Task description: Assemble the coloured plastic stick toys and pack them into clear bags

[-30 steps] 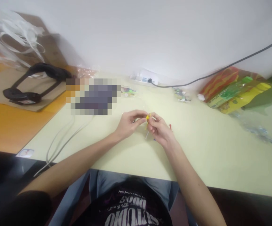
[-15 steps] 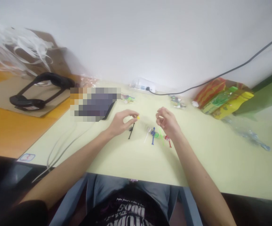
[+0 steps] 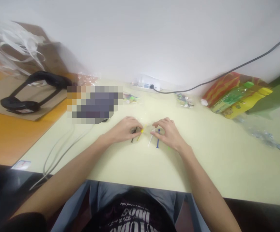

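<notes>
Across the pale table [image 3: 130, 161], here come both bare arms, angled in from the lower corners and meeting near the middle. The left forearm [image 3: 77, 164] slants up and to the right, wrist nearly straight, back of the hand uppermost. And the left hand [image 3: 126, 130] has its fingers curved over, thumb beneath, the gap narrow at the tips, right at the head of a yellow piece [image 3: 138, 137]. Firm grip or mere touch? Cannot tell from here. That yellow stick lies slanted beside a black piece [image 3: 132, 140], which is partly covered by the hand.

Over to the right forearm [image 3: 203, 180], leaning up and to the left, hand turned inward, thumb stretched towards its mate! The right hand [image 3: 167, 132] arches its fingers above a white piece [image 3: 150, 140], thumb and fingertips a little apart around its top; whether they hold it, cannot tell. Just under the thumb side, a blue piece [image 3: 157, 141] shows on the table, and a speck of green [image 3: 169, 148] peeps out by the wrist.
</notes>
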Motion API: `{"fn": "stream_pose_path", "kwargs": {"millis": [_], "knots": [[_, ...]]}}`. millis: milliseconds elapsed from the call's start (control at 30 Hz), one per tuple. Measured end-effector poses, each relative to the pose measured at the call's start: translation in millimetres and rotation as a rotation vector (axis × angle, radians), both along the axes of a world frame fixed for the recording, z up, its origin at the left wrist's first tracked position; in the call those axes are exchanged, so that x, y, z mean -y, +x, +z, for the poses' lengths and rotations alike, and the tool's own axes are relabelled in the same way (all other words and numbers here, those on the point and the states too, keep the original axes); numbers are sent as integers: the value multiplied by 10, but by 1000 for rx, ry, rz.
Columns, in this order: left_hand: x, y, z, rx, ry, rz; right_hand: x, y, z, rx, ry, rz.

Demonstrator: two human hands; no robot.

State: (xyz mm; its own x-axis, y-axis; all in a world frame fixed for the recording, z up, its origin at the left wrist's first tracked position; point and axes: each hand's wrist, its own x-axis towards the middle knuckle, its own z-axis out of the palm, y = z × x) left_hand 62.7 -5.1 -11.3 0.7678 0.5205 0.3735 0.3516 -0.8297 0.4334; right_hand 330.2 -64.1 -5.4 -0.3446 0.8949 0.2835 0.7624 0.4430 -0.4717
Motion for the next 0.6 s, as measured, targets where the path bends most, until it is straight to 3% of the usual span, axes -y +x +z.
{"fn": "stream_pose_path", "kwargs": {"millis": [133,300,467,600], "knots": [[1,-12,0,-38,-16,3,5,-28,-28,113,-53,22],[13,-45,67,-51,-12,2,-12,-40,-57,86,-81,29],[72,25,87,24,13,21,10,-73,-27,-158,-35,11],[109,113,36,91,66,-35,70,-171,29,-399,-109,65]]}}
